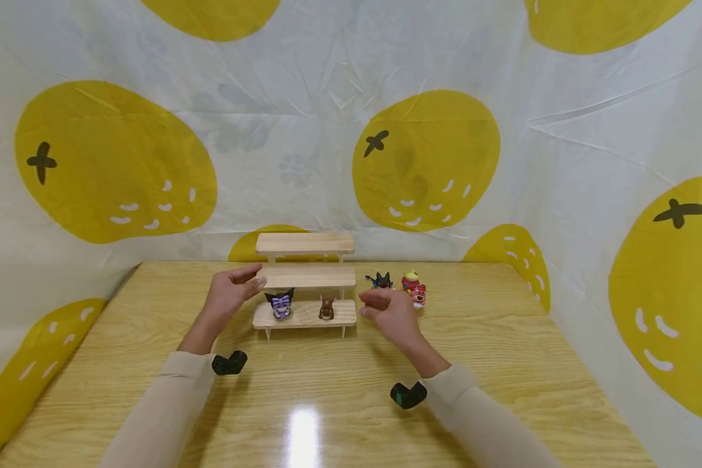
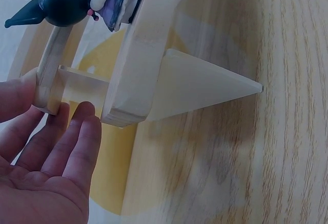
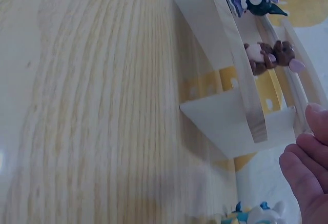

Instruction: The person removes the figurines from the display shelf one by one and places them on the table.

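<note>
A three-tier wooden display stand (image 1: pixel 307 278) is on the table between the two hands. My left hand (image 1: pixel 228 296) grips the left end of its middle tier, thumb on one face and fingertips at the other in the left wrist view. My right hand (image 1: pixel 393 317) is beside the stand's right end, fingers loosely bent and holding nothing; whether it touches the tier cannot be told. On the lowest tier stand a black-and-purple figurine (image 1: pixel 281 305) with pointed ears, at left, and a brown figurine (image 1: pixel 326 308) with upright ears, nearer the right.
Behind the right hand, a dark figurine (image 1: pixel 381 281) with pointed ears and a pink-red figurine (image 1: pixel 419 296) stand on the table (image 1: pixel 304 377). A red figurine with a yellowish top (image 1: pixel 410 279) is close behind the pink-red one. A patterned cloth (image 1: pixel 304 156) hangs behind.
</note>
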Demonstrator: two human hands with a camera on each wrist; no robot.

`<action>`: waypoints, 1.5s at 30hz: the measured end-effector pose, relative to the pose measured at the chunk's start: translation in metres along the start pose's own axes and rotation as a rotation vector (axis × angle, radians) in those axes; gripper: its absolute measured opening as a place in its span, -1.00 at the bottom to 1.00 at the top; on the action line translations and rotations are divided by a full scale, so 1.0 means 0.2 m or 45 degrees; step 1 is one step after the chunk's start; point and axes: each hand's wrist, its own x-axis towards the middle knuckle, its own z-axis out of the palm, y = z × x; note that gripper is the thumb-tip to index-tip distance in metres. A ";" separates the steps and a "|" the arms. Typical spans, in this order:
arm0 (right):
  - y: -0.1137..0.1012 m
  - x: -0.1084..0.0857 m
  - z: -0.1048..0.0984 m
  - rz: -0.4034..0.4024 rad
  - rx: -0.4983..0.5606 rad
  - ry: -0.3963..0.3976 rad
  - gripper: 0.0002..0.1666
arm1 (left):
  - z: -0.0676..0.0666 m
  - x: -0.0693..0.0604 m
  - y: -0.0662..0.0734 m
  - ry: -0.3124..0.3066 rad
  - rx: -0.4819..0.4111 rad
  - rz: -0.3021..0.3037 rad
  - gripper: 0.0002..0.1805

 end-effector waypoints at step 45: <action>-0.07 0.05 0.24 0.018 0.200 -0.158 -0.81 | -0.01 0.02 -0.03 -0.022 -0.013 0.015 -0.36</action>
